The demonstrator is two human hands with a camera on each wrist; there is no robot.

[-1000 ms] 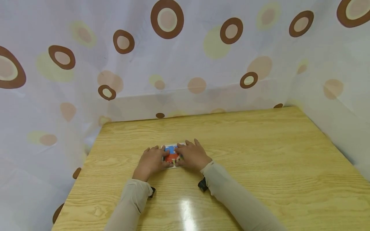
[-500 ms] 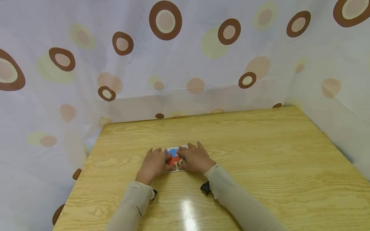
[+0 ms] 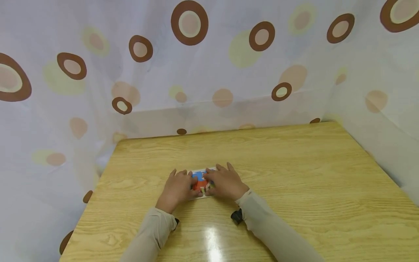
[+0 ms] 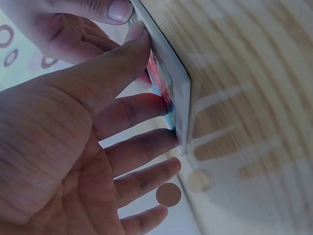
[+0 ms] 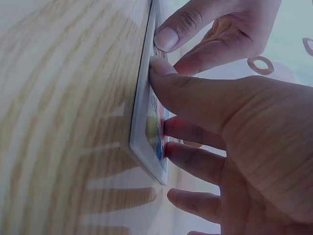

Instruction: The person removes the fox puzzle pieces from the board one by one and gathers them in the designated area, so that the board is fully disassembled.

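A small flat board (image 3: 200, 185) with a white rim and a blue, red and green picture lies on the wooden table; it looks like a tray puzzle. My left hand (image 3: 178, 187) rests on its left part, thumb and first fingers touching the picture. On the opposite side my right hand (image 3: 226, 182) does the same, and the two thumbs come close together at the near rim. The left wrist view shows straight fingers (image 4: 142, 144) at the picture side of the board's edge (image 4: 182, 93). In the right wrist view, the lower fingers (image 5: 195, 203) extend beyond the board (image 5: 139, 132).
The wood-grain table (image 3: 294, 171) stretches out on all sides of the board. Behind it and along both sides hangs a pale curtain (image 3: 209, 72) with brown ring and dot patterns. Dark wrist straps (image 3: 237, 217) show beneath the sleeves.
Both hands and the board have slid slightly to the right and nearer to me. The fingers keep about the same places on the board.
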